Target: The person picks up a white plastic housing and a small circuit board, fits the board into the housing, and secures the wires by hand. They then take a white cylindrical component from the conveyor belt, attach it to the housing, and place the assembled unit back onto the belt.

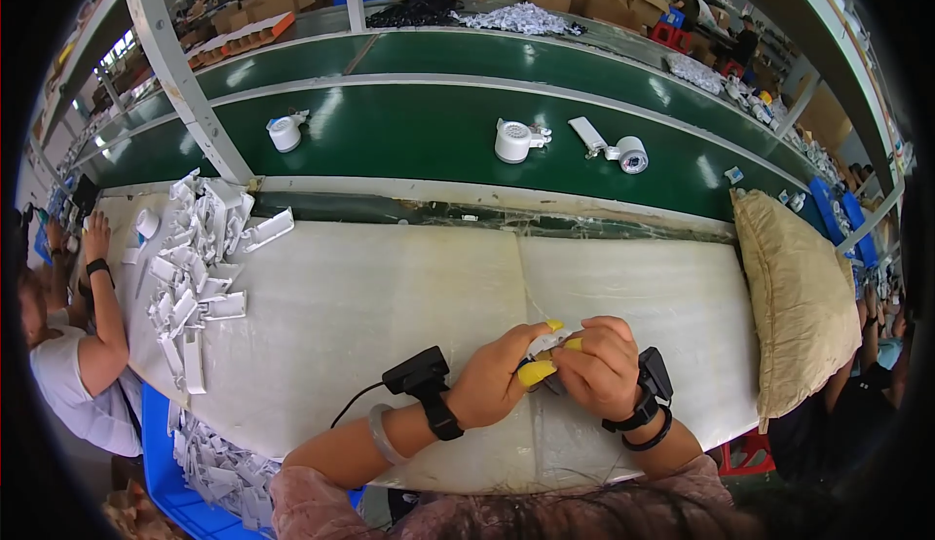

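Observation:
Both of my hands meet over the near part of the worktable, closed around a small white plastic part (545,344). My left hand (492,376) pinches it between thumb and fingers, with yellow covers on the fingertips. From the other side my right hand (601,367) grips it with bent fingers, a yellow cover showing there too. The fingers hide most of the part, so its full shape cannot be made out. On each wrist sits a strapped black device.
White plastic pieces (200,267) lie heaped on the table's left, above a blue bin (159,452) of similar pieces. A beige sack (794,297) stands right. Beyond, a green conveyor (409,136) carries white round-headed units (513,141). A co-worker (83,374) sits left; metal posts (180,73) rise near the belt.

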Demonstrator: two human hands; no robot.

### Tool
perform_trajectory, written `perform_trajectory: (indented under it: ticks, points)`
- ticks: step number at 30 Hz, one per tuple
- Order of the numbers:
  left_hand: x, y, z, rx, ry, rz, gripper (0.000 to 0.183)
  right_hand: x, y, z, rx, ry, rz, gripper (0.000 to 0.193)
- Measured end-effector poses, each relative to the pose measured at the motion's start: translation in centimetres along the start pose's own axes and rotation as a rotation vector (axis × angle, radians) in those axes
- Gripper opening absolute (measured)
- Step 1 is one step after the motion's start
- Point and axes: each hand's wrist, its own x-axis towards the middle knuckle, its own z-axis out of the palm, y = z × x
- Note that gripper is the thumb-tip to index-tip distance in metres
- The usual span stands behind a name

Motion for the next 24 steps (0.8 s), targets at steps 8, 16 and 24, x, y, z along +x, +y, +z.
perform_trajectory:
  ticks: [8, 16, 24]
  points:
    - [0.33, 0.03, 0.02, 0.043, -0.006, -0.014, 0.042, 0.24, -0.18, 0.29, -0.021, 0.003, 0.036, 0.027]
    - [0.32, -0.14, 0.43, -0.018, -0.042, -0.109, 0.045, -0.11, 0.09, 0.17, -0.056, -0.004, -0.008, 0.025]
    - [0.45, 0.10, 0.23, -0.033, -0.061, -0.137, 0.045, 0.31, -0.08, -0.05, -0.063, -0.019, -0.013, 0.027]
